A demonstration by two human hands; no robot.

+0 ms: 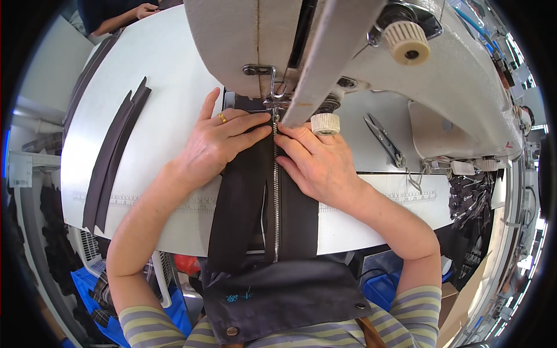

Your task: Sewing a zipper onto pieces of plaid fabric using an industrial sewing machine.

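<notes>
Dark brown fabric [238, 203] lies under the sewing machine [243, 52] and hangs toward my lap. A metal-toothed zipper [276, 203] runs down its middle to the presser foot [277, 107]. My left hand [223, 136] lies palm down on the fabric left of the zipper, fingers spread, with a gold-coloured ring on one; its fingertips reach the zipper edge just before the foot. From the right, my right hand [319, 162] rests on the fabric, its fingers stretched to the zipper's other edge. The needle tip is hard to make out.
Thread snips [384, 139] lie right of the machine's needle area. Folded dark strips [119, 156] lie on the white table [168, 69] at left. A pile of zipper pieces [473, 197] sits at the right edge. Another person's hand [146, 10] shows at the far left.
</notes>
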